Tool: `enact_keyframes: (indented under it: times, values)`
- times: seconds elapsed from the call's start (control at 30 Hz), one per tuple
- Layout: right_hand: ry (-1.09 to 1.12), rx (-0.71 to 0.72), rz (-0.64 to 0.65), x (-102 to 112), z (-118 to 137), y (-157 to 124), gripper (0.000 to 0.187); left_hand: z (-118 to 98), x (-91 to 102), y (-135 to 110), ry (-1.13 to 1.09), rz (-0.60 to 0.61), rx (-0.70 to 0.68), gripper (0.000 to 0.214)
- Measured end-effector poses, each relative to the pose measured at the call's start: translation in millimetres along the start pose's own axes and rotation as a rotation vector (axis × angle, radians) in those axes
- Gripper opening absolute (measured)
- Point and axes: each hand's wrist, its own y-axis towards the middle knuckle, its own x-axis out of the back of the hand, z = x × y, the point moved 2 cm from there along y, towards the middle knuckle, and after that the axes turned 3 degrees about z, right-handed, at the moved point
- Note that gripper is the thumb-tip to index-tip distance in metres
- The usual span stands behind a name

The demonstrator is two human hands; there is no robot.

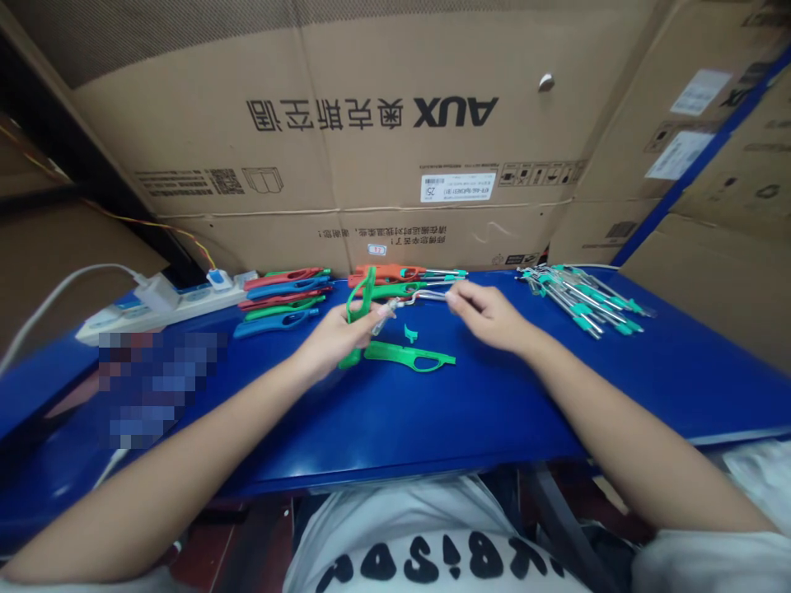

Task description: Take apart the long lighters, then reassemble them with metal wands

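My left hand [337, 333] is closed around a green lighter casing half [360, 296], which it holds upright. Its thumb and fingertips also meet the end of a thin wired part beside the casing. My right hand [491, 315] pinches the other end of that part, a slim metal lighter tube [432, 295], so it stretches between both hands. Below them on the blue table lies another green casing half [411, 357] with a loop-shaped opening. A small green trigger [411, 333] rests just above it.
At left are stacked red, blue and green lighter casings [278, 324] and a white power strip [166, 313]. Orange casings [386, 273] lie behind my hands. Several metal tubes with teal ends [584, 301] are piled at right. A cardboard wall [371, 49] backs the blue table [494, 412].
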Motion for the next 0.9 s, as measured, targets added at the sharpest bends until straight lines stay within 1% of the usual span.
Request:
enact_keyframes:
  times: [0.07,0.13,0.17,0.27,0.37,0.43,0.47,0.53,0.6,0.67,0.73,0.8,0.9]
  values:
    - [0.081,0.000,0.058,-24,14,-1,0.033,6,-24.2,-9,-0.204,0.062,0.049,0.045]
    - [0.126,-0.042,0.113,-45,21,-3,0.032,12,-40.1,-15,-0.286,0.109,0.076,0.042]
    - [0.143,-0.072,0.127,-53,22,-4,0.033,14,-44.4,-18,-0.293,0.126,0.087,0.040]
    - [0.217,-0.129,0.161,-64,18,-3,0.036,20,-45.1,-18,-0.275,0.134,0.100,0.037]
    - [0.330,-0.124,0.193,-63,8,0,0.034,21,-36.3,-12,-0.239,0.087,0.096,0.040]
    - [0.349,-0.117,0.185,-59,3,2,0.031,18,-29.5,-9,-0.137,0.051,0.047,0.045]
    - [0.305,-0.114,0.177,-56,1,3,0.030,17,-26.2,-9,-0.048,0.024,-0.006,0.048]
    - [0.108,-0.113,0.168,-53,-1,3,0.029,13,-20.5,-9,0.189,-0.031,-0.147,0.056]
    - [-0.125,-0.130,0.190,-52,-2,3,0.026,11,-17.6,-11,0.435,-0.040,-0.258,0.069]
    - [-0.258,-0.169,0.241,-54,-3,4,0.028,12,-16.9,-12,0.606,0.014,-0.285,0.084]
    - [-0.288,-0.212,0.276,-58,-4,5,0.035,16,-17.2,-12,0.682,0.079,-0.272,0.092]
    - [-0.281,-0.245,0.288,-61,-6,7,0.036,19,-17.5,-10,0.722,0.129,-0.267,0.091]
    - [-0.261,-0.276,0.291,-60,-8,9,0.028,20,-16.8,-8,0.761,0.161,-0.281,0.086]
